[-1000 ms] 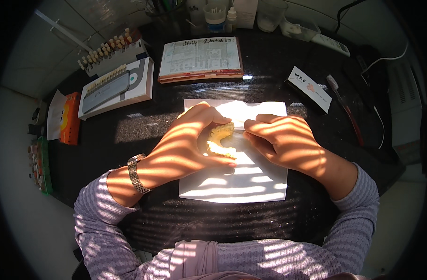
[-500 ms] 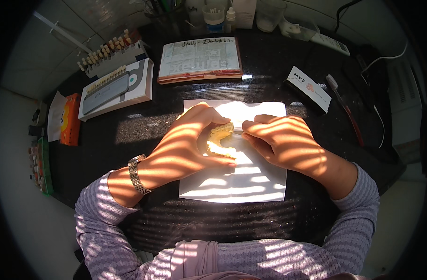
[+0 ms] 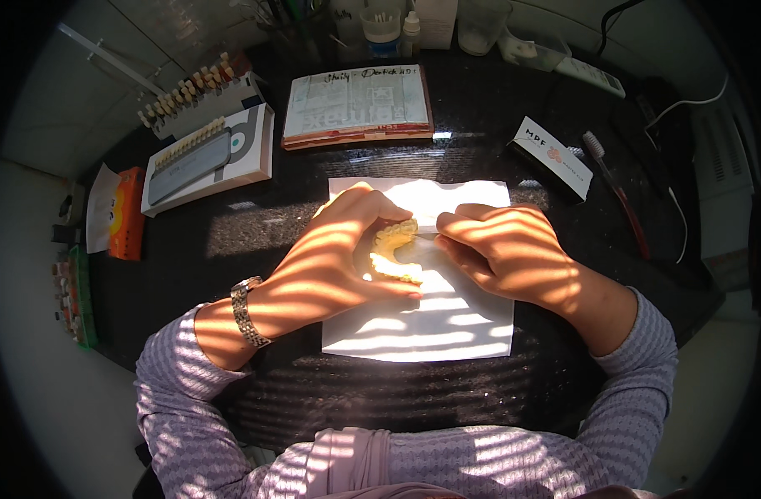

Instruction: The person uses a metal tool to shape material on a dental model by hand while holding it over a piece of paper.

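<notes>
Beyond the fingers (image 3: 468, 231), a book (image 3: 355, 101). Left of them, a white box (image 3: 259, 140) and an orange packet (image 3: 131, 220); right of them, a small carton (image 3: 555, 162) and a toothbrush (image 3: 620, 193).

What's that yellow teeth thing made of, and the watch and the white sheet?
The yellow teeth model in the left hand looks like plaster or maybe resin: pale, dull, no sharp glints. The watch band seems to be shiny metal, because its links glint. The white sheet is probably paper: thin, plain, with a slightly wavy edge.
</notes>
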